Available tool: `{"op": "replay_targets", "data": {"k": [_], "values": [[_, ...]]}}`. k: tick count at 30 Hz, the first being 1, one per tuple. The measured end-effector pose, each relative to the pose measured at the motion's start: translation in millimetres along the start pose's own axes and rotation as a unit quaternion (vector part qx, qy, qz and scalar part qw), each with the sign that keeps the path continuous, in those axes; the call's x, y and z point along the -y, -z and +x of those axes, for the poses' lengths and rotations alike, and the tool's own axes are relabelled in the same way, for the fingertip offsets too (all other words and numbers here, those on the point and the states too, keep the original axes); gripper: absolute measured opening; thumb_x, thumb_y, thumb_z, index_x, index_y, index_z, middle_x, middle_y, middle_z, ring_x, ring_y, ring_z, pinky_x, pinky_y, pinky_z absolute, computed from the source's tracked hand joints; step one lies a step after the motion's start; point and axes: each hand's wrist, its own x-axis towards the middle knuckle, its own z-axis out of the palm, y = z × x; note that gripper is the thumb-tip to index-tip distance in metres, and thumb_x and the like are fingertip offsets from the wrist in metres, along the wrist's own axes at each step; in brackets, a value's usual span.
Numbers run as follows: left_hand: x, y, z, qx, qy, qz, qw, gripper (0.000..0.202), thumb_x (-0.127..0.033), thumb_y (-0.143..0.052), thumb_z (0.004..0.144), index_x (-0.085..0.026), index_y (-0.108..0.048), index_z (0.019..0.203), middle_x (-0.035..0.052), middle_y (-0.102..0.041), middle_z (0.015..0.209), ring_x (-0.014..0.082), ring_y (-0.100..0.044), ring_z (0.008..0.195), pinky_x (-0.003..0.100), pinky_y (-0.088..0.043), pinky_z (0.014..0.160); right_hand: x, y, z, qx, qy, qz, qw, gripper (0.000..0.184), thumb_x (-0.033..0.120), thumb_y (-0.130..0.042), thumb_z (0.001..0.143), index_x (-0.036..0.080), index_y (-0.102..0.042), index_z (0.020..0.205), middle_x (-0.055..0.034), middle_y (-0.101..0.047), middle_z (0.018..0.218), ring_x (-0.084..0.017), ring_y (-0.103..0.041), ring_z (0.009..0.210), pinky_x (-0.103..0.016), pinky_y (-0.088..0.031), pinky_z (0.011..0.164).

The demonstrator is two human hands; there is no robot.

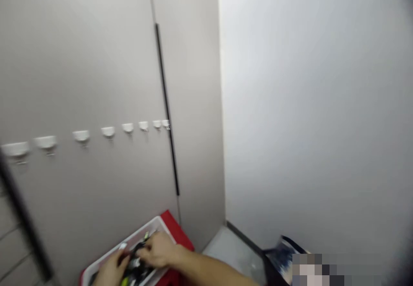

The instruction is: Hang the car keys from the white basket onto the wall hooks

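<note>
Low in the view, a white tray (106,255) holds a jumble of dark items (139,269), too blurred to name, with a yellow-green piece (124,281) among them. My left hand (110,270) reaches into it from the near left side, its fingers curled in, with a small white piece (123,246) by the fingertips. From the right, my right hand (158,250) comes over the tray's edge. Its fingers are bent closed around part of the dark heap. What either hand grips is hidden or smeared by blur.
Under the tray is a red surface (176,230). Behind it stand grey cabinet doors (106,71) with a row of white hooks (81,136) and black handles (166,105). A white wall (309,105) rises at right. A dark bag-like thing (284,256) and a pixelated patch lie lower right.
</note>
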Motion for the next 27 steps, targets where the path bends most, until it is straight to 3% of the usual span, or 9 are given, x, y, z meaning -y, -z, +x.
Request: {"op": "replay_targets", "data": {"k": [3,5,7,9,11,14,19,27], "values": [[-20.7,18.9,13.3,-0.020,0.042,-0.167,0.985,0.019,-0.030,-0.041,0.060,-0.016,-0.053,0.064,0.0023,-0.060,0.068,0.0132,-0.054,0.068,0.022,-0.039,0.064,3.6,22.0,22.6,-0.073,-0.036,0.160,0.984,0.048,0.048,-0.026,0.068,0.016,-0.046,0.038,-0.0017,-0.043,0.035,-0.010,-0.043,0.037,-0.021,-0.030,0.038],[-34.9,44.5,21.5,-0.053,0.104,-0.269,0.956,0.025,-0.037,-0.040,0.060,-0.014,-0.049,0.058,0.0018,-0.057,0.056,0.0112,-0.051,0.053,0.021,-0.037,0.050,17.4,43.8,41.0,-0.041,-0.012,0.313,0.949,0.055,0.052,-0.014,0.070,0.017,-0.037,0.034,0.0005,-0.035,0.031,-0.008,-0.037,0.031,-0.021,-0.029,0.036],[-51.4,77.7,28.9,-0.057,0.125,-0.393,0.909,0.033,-0.045,-0.038,0.061,-0.014,-0.045,0.055,-0.0009,-0.052,0.047,0.0068,-0.045,0.040,0.017,-0.031,0.040,37.4,72.2,59.0,0.045,-0.009,0.427,0.903,0.055,0.056,-0.013,0.067,0.017,-0.033,0.034,0.0027,-0.032,0.029,-0.006,-0.031,0.027,-0.020,-0.025,0.032],[-71.1,113.5,35.4,-0.073,0.102,-0.493,0.861,0.037,-0.049,-0.038,0.061,-0.014,-0.041,0.050,-0.0032,-0.046,0.040,0.0038,-0.038,0.033,0.015,-0.026,0.036,59.4,105.3,72.9,0.089,0.016,0.521,0.849,0.053,0.058,-0.014,0.066,0.017,-0.029,0.036,0.0044,-0.030,0.028,-0.005,-0.027,0.025,-0.018,-0.021,0.030],[-92.3,146.6,40.8,-0.079,0.063,-0.560,0.822,0.042,-0.053,-0.033,0.061,-0.014,-0.035,0.045,-0.0048,-0.038,0.033,0.0029,-0.033,0.029,0.014,-0.020,0.033,79.2,138.6,81.0,0.110,0.086,0.599,0.788,0.053,0.058,-0.012,0.066,0.016,-0.026,0.036,0.0057,-0.027,0.029,-0.004,-0.024,0.026,-0.018,-0.021,0.031],[-120.4,181.5,46.4,-0.045,-0.017,-0.589,0.807,0.047,-0.055,-0.028,0.063,-0.014,-0.032,0.041,-0.0051,-0.032,0.029,0.0026,-0.027,0.026,0.014,-0.015,0.031,99.6,176.0,84.4,0.129,0.177,0.648,0.730,0.054,0.061,-0.010,0.064,0.016,-0.023,0.037,0.0064,-0.023,0.030,-0.003,-0.022,0.027,-0.018,-0.021,0.032],[-139.2,195.7,51.1,0.008,-0.055,-0.569,0.820,0.053,-0.061,-0.019,0.062,-0.014,-0.029,0.038,-0.0047,-0.028,0.027,0.0022,-0.021,0.023,0.014,-0.012,0.029,109.7,189.8,85.7,0.154,0.203,0.642,0.723,0.055,0.064,-0.008,0.061,0.017,-0.021,0.038,0.0067,-0.020,0.030,-0.003,-0.019,0.028,-0.018,-0.018,0.031],[-121.0,187.9,54.2,0.098,-0.038,-0.568,0.816,0.055,-0.064,-0.015,0.059,-0.015,-0.027,0.036,-0.0059,-0.023,0.027,0.0021,-0.020,0.022,0.014,-0.012,0.027,102.2,178.7,91.3,0.235,0.195,0.604,0.736,0.054,0.065,-0.004,0.059,0.018,-0.019,0.039,0.0068,-0.018,0.031,-0.004,-0.017,0.028,-0.018,-0.016,0.031]]}}
